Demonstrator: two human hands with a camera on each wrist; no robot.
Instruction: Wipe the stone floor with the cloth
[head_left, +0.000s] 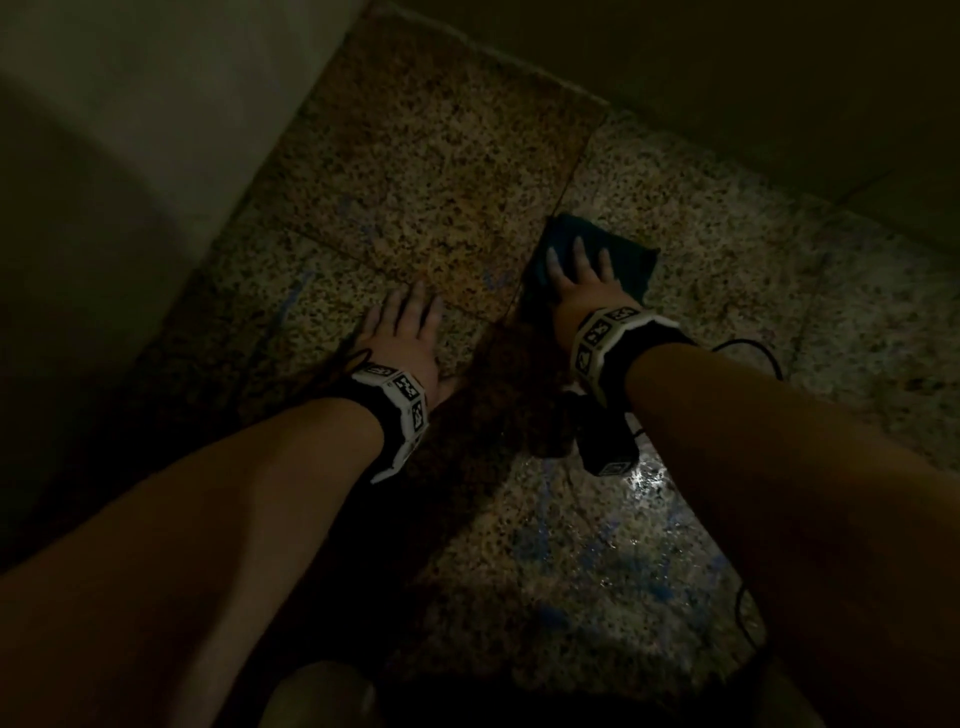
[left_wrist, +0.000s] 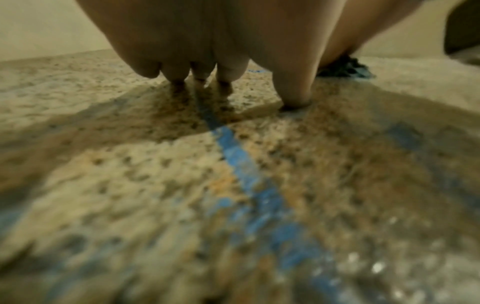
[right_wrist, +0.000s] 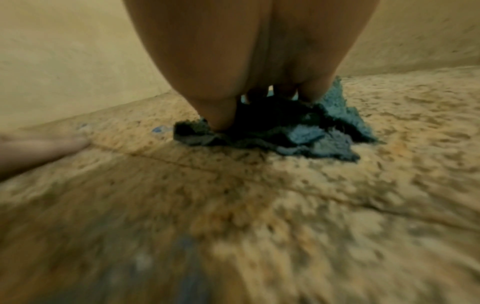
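Note:
A dark blue cloth (head_left: 623, 260) lies bunched on the speckled stone floor (head_left: 441, 171), right of a tile joint. My right hand (head_left: 576, 270) presses flat on it with straight, spread fingers; in the right wrist view the cloth (right_wrist: 306, 133) spreads out under that palm. My left hand (head_left: 405, 327) rests flat on the bare floor to the cloth's left, fingers straight. In the left wrist view its fingertips (left_wrist: 293, 96) touch the stone (left_wrist: 130, 164) beside a blue streak (left_wrist: 233, 148), with the cloth (left_wrist: 345, 67) just behind.
Pale walls (head_left: 104, 130) close the floor in at the left and at the far right. Faint blue smears (head_left: 545, 545) and a wet shine (head_left: 644, 478) mark the near tile. A black cable (head_left: 753, 348) trails from the right wristband.

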